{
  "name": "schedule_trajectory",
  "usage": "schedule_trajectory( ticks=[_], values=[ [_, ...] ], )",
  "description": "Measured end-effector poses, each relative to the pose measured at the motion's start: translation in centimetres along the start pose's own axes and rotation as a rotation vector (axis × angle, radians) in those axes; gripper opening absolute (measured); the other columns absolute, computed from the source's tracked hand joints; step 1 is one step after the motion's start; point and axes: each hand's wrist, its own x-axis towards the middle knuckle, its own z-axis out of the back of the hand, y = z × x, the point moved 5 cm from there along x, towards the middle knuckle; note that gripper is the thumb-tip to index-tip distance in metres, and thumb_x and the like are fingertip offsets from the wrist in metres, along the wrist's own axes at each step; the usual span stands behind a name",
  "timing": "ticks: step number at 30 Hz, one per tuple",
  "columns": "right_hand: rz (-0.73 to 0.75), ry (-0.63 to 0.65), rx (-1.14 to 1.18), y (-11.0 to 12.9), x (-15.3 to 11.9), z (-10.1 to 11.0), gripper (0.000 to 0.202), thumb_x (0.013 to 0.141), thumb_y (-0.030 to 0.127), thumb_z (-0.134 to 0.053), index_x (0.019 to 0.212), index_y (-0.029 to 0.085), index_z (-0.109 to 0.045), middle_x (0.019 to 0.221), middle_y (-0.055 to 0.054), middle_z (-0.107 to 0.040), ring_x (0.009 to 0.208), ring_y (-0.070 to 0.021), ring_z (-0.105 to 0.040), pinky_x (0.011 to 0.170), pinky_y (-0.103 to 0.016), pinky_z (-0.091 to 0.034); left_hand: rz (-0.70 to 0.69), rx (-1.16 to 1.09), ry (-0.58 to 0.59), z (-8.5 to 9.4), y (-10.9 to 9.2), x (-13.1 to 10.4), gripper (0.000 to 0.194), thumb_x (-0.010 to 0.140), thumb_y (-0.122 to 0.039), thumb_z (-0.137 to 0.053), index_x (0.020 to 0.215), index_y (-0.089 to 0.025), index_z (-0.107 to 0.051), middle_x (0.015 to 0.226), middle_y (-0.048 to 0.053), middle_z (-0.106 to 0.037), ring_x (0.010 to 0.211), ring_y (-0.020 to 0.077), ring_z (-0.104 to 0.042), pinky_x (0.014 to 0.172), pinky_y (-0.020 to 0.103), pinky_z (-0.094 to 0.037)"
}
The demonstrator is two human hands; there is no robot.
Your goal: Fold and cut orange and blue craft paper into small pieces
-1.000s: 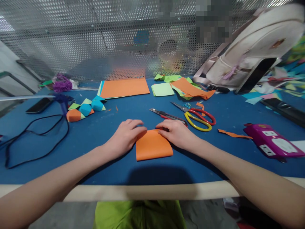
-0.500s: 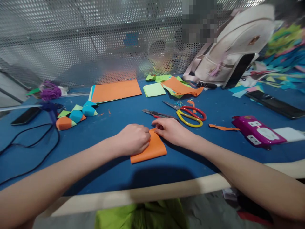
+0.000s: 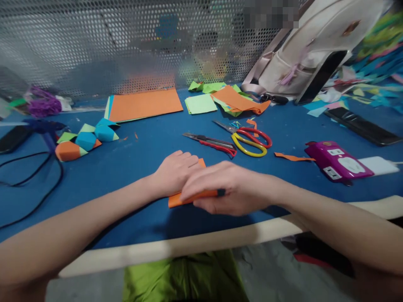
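A folded orange paper (image 3: 176,200) lies on the blue table near its front edge, largely covered by both hands. My left hand (image 3: 176,173) rests on it, fingers together and bent, pressing on its upper part. Over the lower right part of the paper is my right hand (image 3: 220,188), its fingers stretched out and thumb apart, touching the paper. A bit of orange and a dark spot show between that thumb and the fingers. Beyond the hands lie a red box cutter (image 3: 217,144) and scissors (image 3: 250,142) with red and yellow handles.
Orange sheets (image 3: 145,105), a green pad (image 3: 201,104) and scraps lie at the back. Folded paper shapes (image 3: 85,139) and a black cable (image 3: 59,178) are left. A purple power socket (image 3: 338,161), phone (image 3: 362,126) and backpack (image 3: 292,58) stand right.
My right hand has come down and toward me, from the paper's top edge to over its lower right part. My left hand stays on the paper. The view has shifted slightly.
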Motion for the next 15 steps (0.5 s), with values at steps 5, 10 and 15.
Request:
schedule_trajectory(
  ticks=[5,10,15],
  values=[
    [-0.001,0.290,-0.031,-1.3,-0.4,-3.4,0.060,0.094,0.042,-0.059,0.138,0.003,-0.050,0.147,-0.020,-0.051,0.137,-0.0229,-0.048,0.110,-0.035,-0.042,-0.008,0.008,0.017,-0.2,-0.1,0.0,0.031,0.101,-0.027,-0.042,0.080,-0.018,-0.062,0.069,0.002,-0.058,0.063,0.0170,-0.050,0.059,0.032,-0.031],
    [0.123,0.354,-0.211,-1.7,-2.1,-5.7,0.074,0.096,0.050,-0.052,0.144,-0.005,-0.040,0.155,-0.027,-0.034,0.149,-0.0271,-0.025,0.121,-0.041,-0.024,0.021,0.024,-0.026,-0.2,-0.3,0.0,0.028,0.096,-0.023,-0.044,0.075,-0.018,-0.061,0.068,0.002,-0.058,0.064,0.0167,-0.049,0.058,0.033,-0.030],
    [0.121,0.425,-0.178,-1.7,-2.9,-6.5,0.081,0.094,0.055,-0.052,0.143,-0.009,-0.040,0.155,-0.030,-0.031,0.150,-0.0278,-0.019,0.122,-0.042,-0.023,0.018,0.023,-0.018,-0.3,-0.4,0.0,0.024,0.094,-0.021,-0.046,0.076,-0.017,-0.062,0.070,0.003,-0.059,0.065,0.0172,-0.050,0.057,0.034,-0.029]
  ],
)
